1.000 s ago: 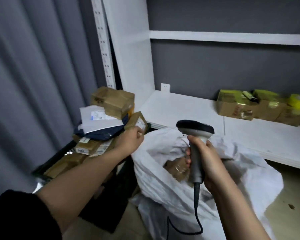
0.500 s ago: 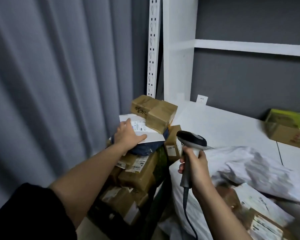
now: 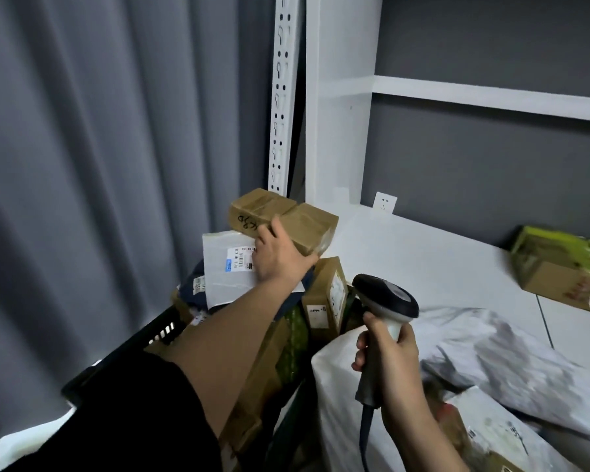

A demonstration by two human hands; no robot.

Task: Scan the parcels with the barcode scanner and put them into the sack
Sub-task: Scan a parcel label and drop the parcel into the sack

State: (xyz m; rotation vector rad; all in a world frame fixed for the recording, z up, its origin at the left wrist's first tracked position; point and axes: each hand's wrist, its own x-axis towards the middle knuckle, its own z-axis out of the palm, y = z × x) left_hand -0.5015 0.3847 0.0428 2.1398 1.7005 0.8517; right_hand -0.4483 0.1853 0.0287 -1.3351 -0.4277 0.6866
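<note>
A taped brown cardboard parcel (image 3: 283,218) with black handwriting tops a pile of parcels in a black crate (image 3: 150,338). My left hand (image 3: 278,257) grips this parcel from its near side, thumb up along its face. Under it lies a white mailer bag (image 3: 225,267) with a printed label. My right hand (image 3: 387,356) holds the grey-and-black barcode scanner (image 3: 385,299) by its handle, head pointing left toward the pile, cable hanging down. The white sack (image 3: 355,403) lies open at lower right with parcels inside.
A white shelf (image 3: 423,253) runs behind the sack, with a yellow-green taped box (image 3: 559,267) at the right. A perforated white upright (image 3: 281,97) and grey curtain (image 3: 99,165) stand to the left. Smaller labelled boxes (image 3: 324,298) lean in the crate.
My left hand has moved from the white mailer up to the brown parcel on top and taken hold of it. The view has shifted left; the scanner stays in my right hand.
</note>
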